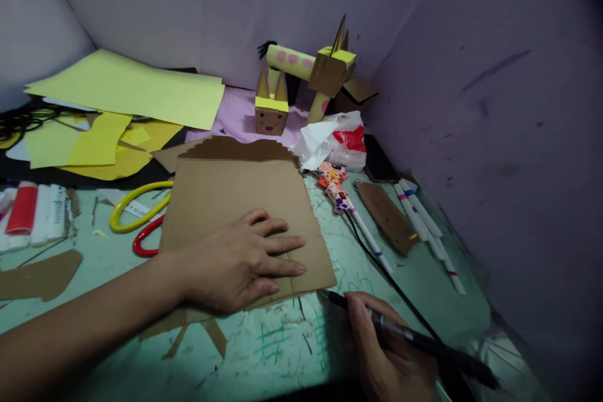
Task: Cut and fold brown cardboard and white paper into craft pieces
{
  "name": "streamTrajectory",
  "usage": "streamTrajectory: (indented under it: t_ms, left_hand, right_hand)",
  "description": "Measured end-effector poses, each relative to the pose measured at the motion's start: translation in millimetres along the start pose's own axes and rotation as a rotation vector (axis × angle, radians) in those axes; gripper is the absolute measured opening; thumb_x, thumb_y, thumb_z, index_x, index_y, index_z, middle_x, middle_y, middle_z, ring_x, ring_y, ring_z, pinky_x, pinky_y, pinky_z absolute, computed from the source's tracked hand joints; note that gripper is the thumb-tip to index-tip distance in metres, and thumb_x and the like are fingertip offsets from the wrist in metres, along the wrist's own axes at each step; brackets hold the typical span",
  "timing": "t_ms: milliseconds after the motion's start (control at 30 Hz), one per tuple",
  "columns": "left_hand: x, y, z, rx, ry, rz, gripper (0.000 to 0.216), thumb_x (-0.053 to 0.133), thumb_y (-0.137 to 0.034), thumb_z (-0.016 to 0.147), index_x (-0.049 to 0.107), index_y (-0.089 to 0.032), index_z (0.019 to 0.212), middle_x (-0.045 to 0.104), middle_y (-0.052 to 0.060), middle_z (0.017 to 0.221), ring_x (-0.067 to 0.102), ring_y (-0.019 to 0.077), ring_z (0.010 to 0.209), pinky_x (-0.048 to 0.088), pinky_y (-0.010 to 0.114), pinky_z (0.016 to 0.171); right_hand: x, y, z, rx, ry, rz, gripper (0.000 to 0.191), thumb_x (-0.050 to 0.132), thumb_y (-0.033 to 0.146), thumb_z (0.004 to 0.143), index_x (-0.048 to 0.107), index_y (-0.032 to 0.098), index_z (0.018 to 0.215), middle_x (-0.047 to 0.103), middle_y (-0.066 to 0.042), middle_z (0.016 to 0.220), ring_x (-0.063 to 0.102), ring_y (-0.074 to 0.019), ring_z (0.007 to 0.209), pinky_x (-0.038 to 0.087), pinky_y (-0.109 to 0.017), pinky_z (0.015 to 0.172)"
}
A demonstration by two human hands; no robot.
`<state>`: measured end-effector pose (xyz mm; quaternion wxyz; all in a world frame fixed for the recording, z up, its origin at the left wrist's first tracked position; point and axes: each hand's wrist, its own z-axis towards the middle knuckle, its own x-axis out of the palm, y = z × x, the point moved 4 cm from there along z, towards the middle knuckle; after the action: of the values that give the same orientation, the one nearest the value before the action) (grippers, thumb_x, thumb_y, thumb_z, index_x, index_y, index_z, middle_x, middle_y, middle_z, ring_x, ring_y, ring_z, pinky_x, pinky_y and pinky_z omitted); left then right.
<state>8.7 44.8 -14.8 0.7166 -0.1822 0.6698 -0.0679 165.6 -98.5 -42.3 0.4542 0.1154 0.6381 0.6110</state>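
My left hand [240,260] lies flat, fingers stretched out, pressing a brown cardboard sheet [221,191] onto the green cutting mat [282,345]. My right hand [386,352] is closed around a black pen [414,339] at the lower right. The pen's tip touches the mat just beside the cardboard's near right corner. The cardboard's far edge is cut in a wavy line.
Yellow paper sheets [132,88] lie at the back left. Cardboard animal figures [272,110] stand at the back by a plastic bag [336,138]. Yellow and red scissor handles [136,213] stick out left of the cardboard. Markers [424,226] and a cardboard scrap [389,217] lie to the right.
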Motion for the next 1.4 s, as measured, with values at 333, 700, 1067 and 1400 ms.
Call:
streamTrajectory:
  t_ms: [333, 700, 1067, 1400]
  left_hand:
    - [0, 0, 0, 0.015, -0.002, -0.001, 0.040, 0.049, -0.034, 0.087, 0.054, -0.032, 0.127, 0.046, 0.001, 0.142, 0.042, 0.0317, 0.122, 0.028, 0.050, 0.097]
    - [3, -1, -2, 0.037, -0.023, 0.057, 0.039, 0.046, -0.037, 0.089, 0.053, -0.031, 0.127, 0.046, 0.001, 0.143, 0.041, 0.0293, 0.122, 0.027, 0.049, 0.097]
    - [2, -3, -8, 0.054, -0.080, 0.103, 0.045, 0.049, -0.033, 0.086, 0.051, -0.020, 0.129, 0.051, 0.004, 0.139, 0.042, 0.0274, 0.124, 0.031, 0.046, 0.098]
    - [-6, 7, -33, -0.007, -0.136, 0.097, 0.042, 0.051, -0.035, 0.087, 0.055, -0.015, 0.124, 0.053, 0.011, 0.135, 0.045, 0.0295, 0.121, 0.029, 0.048, 0.099]
  right_hand:
    - [-27, -17, 11, -0.051, -0.127, -0.057, 0.027, 0.065, 0.045, 0.075, 0.067, 0.019, 0.069, 0.068, -0.003, 0.062, 0.063, -0.0188, 0.055, 0.050, -0.027, 0.052]
    - [11, 24, 1, -0.446, 0.304, 0.089, 0.012, 0.059, 0.027, 0.084, 0.069, 0.025, 0.088, 0.073, 0.000, 0.072, 0.069, -0.0146, 0.062, 0.054, -0.021, 0.056]
    - [26, 24, -5, -0.311, 0.288, -0.332, 0.036, 0.045, 0.053, 0.087, 0.068, 0.027, 0.096, 0.076, -0.001, 0.092, 0.072, -0.0228, 0.078, 0.054, -0.030, 0.063]
    - [24, 20, -7, -0.328, 0.317, -0.192, 0.028, 0.048, 0.043, 0.088, 0.067, 0.026, 0.098, 0.075, -0.001, 0.096, 0.070, -0.0224, 0.089, 0.052, -0.034, 0.075]
